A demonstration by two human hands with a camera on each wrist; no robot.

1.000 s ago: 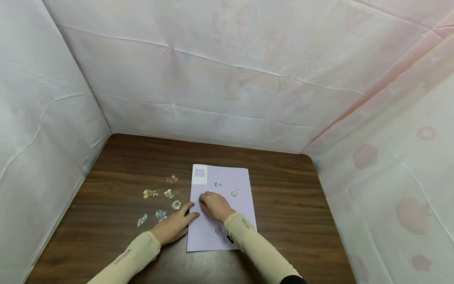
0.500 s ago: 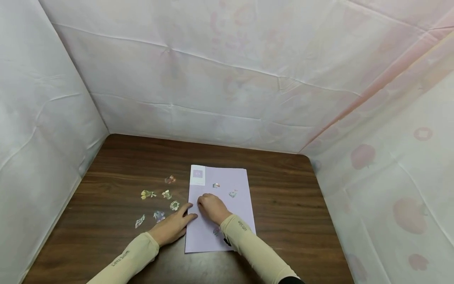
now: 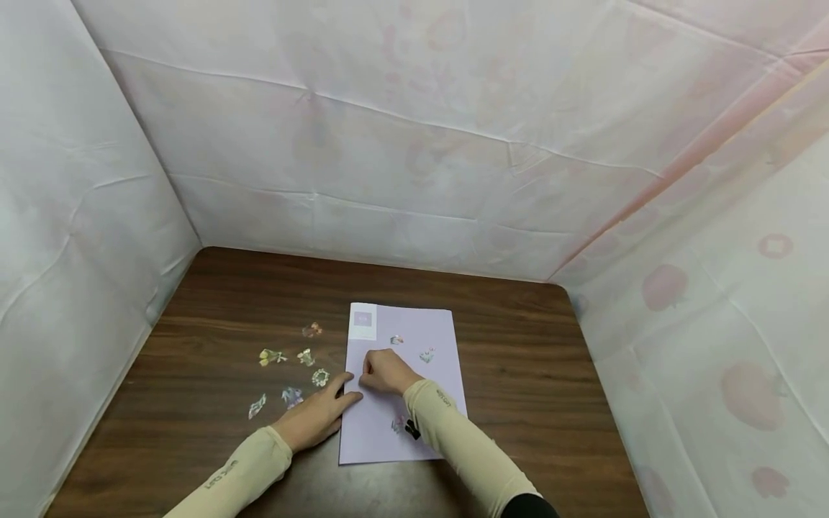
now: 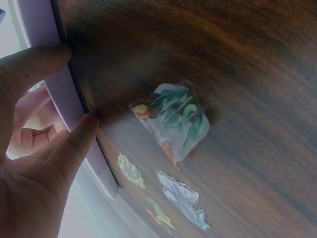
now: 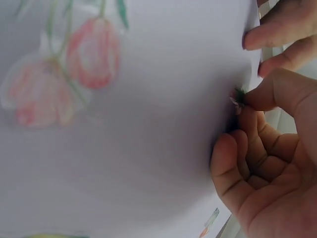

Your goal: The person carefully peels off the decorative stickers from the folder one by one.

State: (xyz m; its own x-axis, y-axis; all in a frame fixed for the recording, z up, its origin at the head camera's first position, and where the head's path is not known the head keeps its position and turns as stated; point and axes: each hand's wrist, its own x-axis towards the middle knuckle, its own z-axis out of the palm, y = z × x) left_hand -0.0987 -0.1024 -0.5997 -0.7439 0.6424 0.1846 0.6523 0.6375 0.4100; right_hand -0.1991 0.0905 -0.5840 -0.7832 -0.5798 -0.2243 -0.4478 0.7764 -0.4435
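A lilac notebook (image 3: pixel 369 442) with a white corner label lies on the table. Flower stickers show on its cover, among them an upper one (image 3: pixel 396 339), one at the right (image 3: pixel 427 355) and a lower one (image 3: pixel 398 424). My right hand (image 3: pixel 387 372) is over the cover's left half. Between its thumb and index finger it pinches a small flower sticker (image 5: pixel 238 97), mostly hidden by the fingers. My left hand (image 3: pixel 315 417) rests at the notebook's left edge, thumb and fingertips touching it. Pink tulips on a sticker (image 5: pixel 94 54) appear large in the right wrist view.
Several loose flower stickers lie left of the notebook, including a yellow one (image 3: pixel 271 357), a wreath (image 3: pixel 320 378) and a purple one (image 3: pixel 292 396) close to my left hand. The brown wooden table (image 3: pixel 518 374) is bounded by pale cloth walls (image 3: pixel 401 180) at the back and sides.
My right hand has turned and its wrist has risen slightly, while its fingertips stay near the same spot on the cover. The left hand holds its place.
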